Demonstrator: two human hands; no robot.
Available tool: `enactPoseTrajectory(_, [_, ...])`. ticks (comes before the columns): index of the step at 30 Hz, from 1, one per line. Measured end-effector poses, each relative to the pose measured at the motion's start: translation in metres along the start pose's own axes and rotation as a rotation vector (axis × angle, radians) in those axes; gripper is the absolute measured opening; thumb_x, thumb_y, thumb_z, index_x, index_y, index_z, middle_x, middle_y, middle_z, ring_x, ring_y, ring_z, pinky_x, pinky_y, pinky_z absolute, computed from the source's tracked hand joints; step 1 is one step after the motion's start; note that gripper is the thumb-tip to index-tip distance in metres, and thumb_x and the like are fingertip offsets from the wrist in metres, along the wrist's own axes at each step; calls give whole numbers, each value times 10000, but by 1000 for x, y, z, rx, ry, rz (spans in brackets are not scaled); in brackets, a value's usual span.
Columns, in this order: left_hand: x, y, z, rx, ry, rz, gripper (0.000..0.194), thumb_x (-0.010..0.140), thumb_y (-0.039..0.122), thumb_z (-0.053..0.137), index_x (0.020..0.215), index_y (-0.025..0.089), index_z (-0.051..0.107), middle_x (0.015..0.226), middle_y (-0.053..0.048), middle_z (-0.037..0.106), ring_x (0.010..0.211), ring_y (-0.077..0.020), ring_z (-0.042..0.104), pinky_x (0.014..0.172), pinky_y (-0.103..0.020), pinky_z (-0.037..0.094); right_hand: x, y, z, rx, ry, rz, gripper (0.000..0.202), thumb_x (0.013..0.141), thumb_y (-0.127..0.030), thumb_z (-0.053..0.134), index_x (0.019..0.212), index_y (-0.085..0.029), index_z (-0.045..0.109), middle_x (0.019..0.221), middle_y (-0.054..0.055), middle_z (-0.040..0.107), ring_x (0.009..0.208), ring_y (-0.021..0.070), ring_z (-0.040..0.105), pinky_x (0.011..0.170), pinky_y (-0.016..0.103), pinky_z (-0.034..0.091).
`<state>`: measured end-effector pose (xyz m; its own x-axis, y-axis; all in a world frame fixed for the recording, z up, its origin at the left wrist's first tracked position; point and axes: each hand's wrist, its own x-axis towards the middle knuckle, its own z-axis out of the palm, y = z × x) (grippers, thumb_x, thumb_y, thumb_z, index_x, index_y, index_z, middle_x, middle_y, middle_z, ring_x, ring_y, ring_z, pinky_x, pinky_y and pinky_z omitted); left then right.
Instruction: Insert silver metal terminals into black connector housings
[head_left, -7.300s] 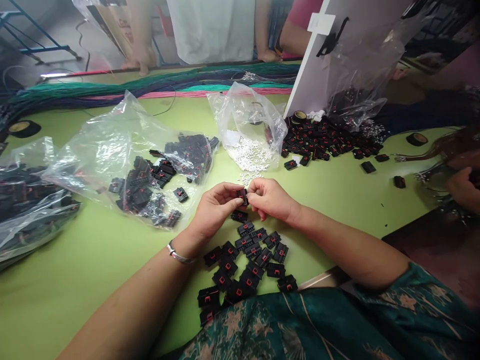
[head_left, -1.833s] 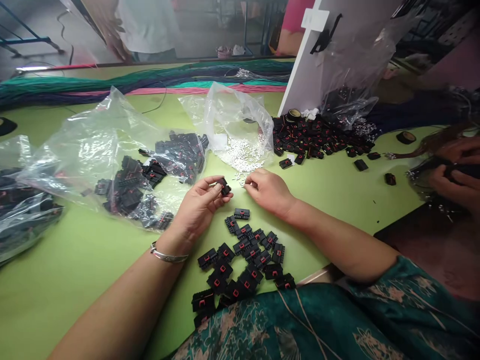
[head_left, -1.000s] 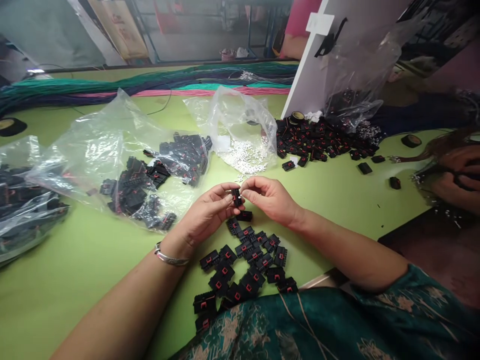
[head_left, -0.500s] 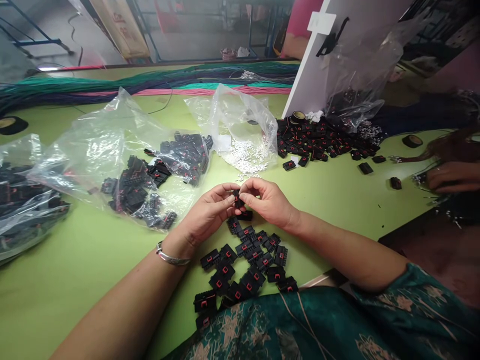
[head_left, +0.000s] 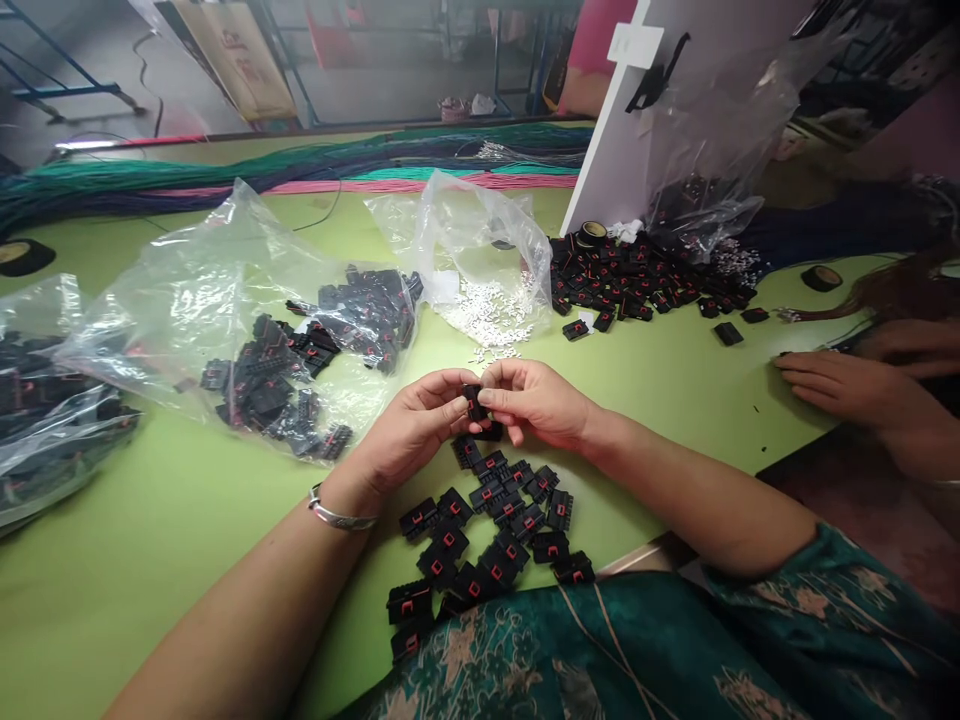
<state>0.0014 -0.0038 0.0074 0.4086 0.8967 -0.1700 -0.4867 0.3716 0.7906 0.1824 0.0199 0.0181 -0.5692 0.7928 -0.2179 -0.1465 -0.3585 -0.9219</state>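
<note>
A black plastic connector housing (head_left: 474, 402) with a red part is pinched between both hands above the table. My left hand (head_left: 424, 420) grips its left side between thumb and fingers. On the other side, the thumb and index finger of my right hand (head_left: 536, 400) close on its upper right edge. Whether the right fingertips also hold a small piece is hidden. Several similar black housings with red clips (head_left: 499, 565) lie spread below my hands. Just beyond the hands, small white pieces (head_left: 491, 315) spill from a clear plastic bag (head_left: 442, 230).
Clear bags of black housings (head_left: 277, 375) lie to the left. A heap of housings (head_left: 622, 275) sits at the back right beside a white board (head_left: 607, 130). Bundled wires (head_left: 300, 160) run along the far edge. A co-worker's hand (head_left: 832, 385) rests at the right.
My hands stay together on the housing, which now shows more upright, with the right fingers slightly shifted. The co-worker's hand at the right has reached further left onto the table, over a loose housing.
</note>
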Motion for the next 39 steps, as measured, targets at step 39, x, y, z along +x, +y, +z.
enactPoseTrajectory(39, [3, -5, -1, 34, 99, 37, 266, 705, 191, 825, 949, 173, 720, 871, -22, 717, 736, -119, 696, 725, -237, 599, -6, -3, 7, -260, 198, -65, 115, 814, -270, 597, 787, -167, 555, 477, -68, 572, 368, 72, 521, 397, 175, 462])
